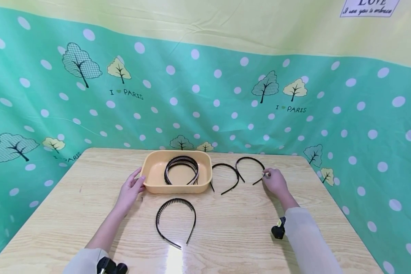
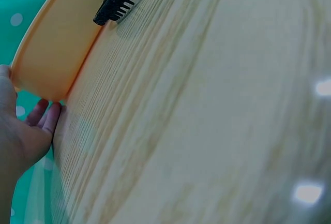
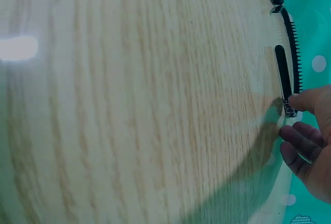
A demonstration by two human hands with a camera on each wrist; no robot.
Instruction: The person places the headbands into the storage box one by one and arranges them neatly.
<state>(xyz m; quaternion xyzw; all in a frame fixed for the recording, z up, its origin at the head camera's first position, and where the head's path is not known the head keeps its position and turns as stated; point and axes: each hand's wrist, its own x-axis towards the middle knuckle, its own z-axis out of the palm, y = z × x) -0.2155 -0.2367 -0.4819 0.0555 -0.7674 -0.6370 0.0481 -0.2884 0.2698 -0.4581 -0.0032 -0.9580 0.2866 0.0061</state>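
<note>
My left hand (image 1: 130, 192) grips the left end of a peach plastic basin (image 1: 178, 188), thumb and fingers at its rim and side wall. Several black toothed headbands (image 1: 181, 157) lie stacked inside the basin. At the back right, my right hand (image 1: 276, 183) pinches the right side of a thin black headband (image 1: 249, 157) lying on the table. In the right wrist view the thumb or forefinger tip meets that headband (image 3: 296, 53), with the other fingers loosely bent below. Another headband (image 1: 226, 165) lies between it and the basin.
A toothed black headband (image 1: 176, 200) lies on the wooden table (image 1: 233, 236) in front of the basin. Green polka-dot cloth (image 1: 219, 95) hangs behind and around the table. Each sleeve carries a small black device (image 1: 278, 230) at the wrist.
</note>
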